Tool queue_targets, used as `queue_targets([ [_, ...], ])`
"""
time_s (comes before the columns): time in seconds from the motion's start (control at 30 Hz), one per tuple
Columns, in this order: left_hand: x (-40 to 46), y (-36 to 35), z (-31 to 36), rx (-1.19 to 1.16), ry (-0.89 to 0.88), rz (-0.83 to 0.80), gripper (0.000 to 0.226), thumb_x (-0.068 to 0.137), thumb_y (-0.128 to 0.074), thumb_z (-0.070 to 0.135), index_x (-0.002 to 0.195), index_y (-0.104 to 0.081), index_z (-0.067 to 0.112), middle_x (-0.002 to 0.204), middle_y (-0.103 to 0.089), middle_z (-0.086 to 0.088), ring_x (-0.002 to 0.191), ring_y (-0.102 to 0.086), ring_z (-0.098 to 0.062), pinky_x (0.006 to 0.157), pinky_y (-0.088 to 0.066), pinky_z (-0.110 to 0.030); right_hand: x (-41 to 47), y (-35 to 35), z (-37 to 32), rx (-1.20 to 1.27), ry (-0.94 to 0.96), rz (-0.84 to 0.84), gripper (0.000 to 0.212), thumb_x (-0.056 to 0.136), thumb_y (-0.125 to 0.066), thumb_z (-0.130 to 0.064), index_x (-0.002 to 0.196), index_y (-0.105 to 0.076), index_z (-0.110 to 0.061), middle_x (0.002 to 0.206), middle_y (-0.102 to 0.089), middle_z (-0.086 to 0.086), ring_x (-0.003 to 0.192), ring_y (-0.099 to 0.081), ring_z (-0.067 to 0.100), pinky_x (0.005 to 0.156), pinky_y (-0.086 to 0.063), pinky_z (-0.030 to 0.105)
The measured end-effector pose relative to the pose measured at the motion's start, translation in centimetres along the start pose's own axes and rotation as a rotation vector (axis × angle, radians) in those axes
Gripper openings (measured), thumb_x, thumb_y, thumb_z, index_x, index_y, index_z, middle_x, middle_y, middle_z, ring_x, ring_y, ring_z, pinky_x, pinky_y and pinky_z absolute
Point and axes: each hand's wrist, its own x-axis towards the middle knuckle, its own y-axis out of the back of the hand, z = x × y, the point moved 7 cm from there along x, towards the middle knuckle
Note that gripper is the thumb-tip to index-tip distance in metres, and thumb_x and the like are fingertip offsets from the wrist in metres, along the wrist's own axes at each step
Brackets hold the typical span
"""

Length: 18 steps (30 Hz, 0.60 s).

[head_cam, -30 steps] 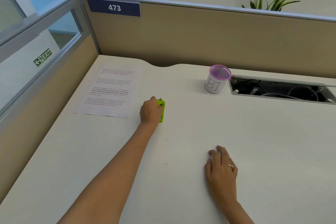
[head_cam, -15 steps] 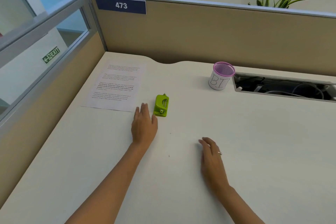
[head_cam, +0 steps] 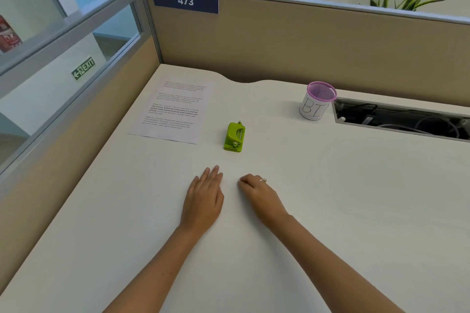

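Desk [head_cam: 330, 223] surface, smooth and off-white, runs wide to the right of both hands. Left hand [head_cam: 203, 201] lies flat, fingers straight, holding nothing. Right hand [head_cam: 260, 195] rests just beside it, fingers loosely curled and empty. Beyond the fingertips and apart from them sits the punch [head_cam: 235, 137], a small glossy green block. A printed sheet [head_cam: 175, 109] lies near its left. Far right, a mesh cup [head_cam: 318, 101] stands beside a rectangular cable slot [head_cam: 401, 119]. Beige partitions [head_cam: 305, 46] wall the back and left edges.
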Motion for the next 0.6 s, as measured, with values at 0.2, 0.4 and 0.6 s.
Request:
queue_targets([
  [0.2, 0.0, 0.2, 0.1, -0.019, 0.008, 0.009, 0.040, 0.088, -0.051, 0.010, 0.128, -0.057, 0.007, 0.142, -0.050, -0.008, 0.134, -0.044, -0.026, 0.108, -0.035, -0.044, -4.0, -0.7, 0.6, 0.216, 0.036, 0.147, 0.023, 0.095, -0.046, -0.017, 0.108, -0.064, -0.017, 0.108, -0.062, -0.008, 0.104, -0.056, 0.009, 0.089, -0.043, 0.018],
  [0.4, 0.0, 0.2, 0.1, -0.025, 0.018, 0.003, 0.040, 0.089, -0.050, 0.011, 0.129, -0.057, 0.007, 0.143, -0.050, -0.008, 0.134, -0.044, -0.026, 0.109, -0.034, -0.044, -5.4, 1.0, 0.9, 0.020, 0.076, 0.412, 0.027, 0.092, -0.051, 0.000, 0.114, -0.065, -0.005, 0.118, -0.064, 0.006, 0.108, -0.060, 0.020, 0.095, -0.038, 0.017],
  [0.6, 0.0, 0.2, 0.0, -0.024, 0.025, 0.006, 0.040, 0.089, -0.050, 0.011, 0.129, -0.057, 0.008, 0.143, -0.049, -0.007, 0.135, -0.043, -0.025, 0.109, -0.034, -0.043, -5.2, -1.6, -1.3, -0.234, 0.250, 0.053, 0.026, 0.097, -0.037, -0.040, 0.114, -0.055, -0.032, 0.107, -0.053, -0.023, 0.102, -0.048, 0.006, 0.082, -0.039, 0.024],
])
